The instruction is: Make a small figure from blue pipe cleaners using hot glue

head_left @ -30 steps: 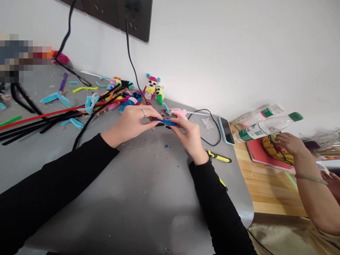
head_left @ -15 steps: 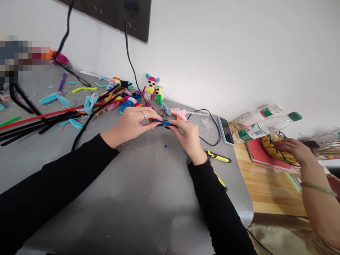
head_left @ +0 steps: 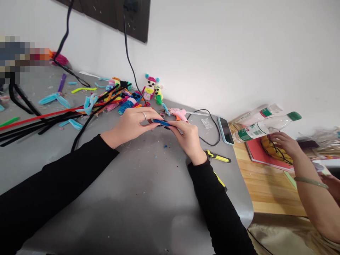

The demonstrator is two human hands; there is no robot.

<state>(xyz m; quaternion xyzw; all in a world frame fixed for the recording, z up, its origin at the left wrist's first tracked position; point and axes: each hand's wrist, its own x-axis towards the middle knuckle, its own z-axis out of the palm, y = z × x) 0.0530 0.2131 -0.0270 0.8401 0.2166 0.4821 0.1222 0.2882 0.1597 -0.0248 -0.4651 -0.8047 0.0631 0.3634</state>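
Between my two hands, above the grey table (head_left: 148, 198), is a short blue fuzzy piece (head_left: 162, 122) that looks like pipe cleaner. My left hand (head_left: 135, 122) pinches its left end, and my right hand (head_left: 186, 136) grips the other end with thumb and fingers. Part of the piece is covered by my fingertips. Just behind my right hand lies a pink glue gun (head_left: 178, 113). Two small fuzzy dolls (head_left: 149, 88) stand against the wall. Yellow-handled pliers (head_left: 219, 157) lie beside my right wrist.
Black and red pipe cleaners (head_left: 57, 113) and colourful fuzzy pieces spread over the left side. A phone (head_left: 225, 130) lies at the table's right edge. Plastic bottles (head_left: 252, 131) lie beyond it. A co-worker's hand (head_left: 287, 143) is over a yellow netted item (head_left: 273, 150) at right.
My hands stay almost in place, with the blue piece tilting slightly. At right, the co-worker's hand and arm have shifted a little left and up.
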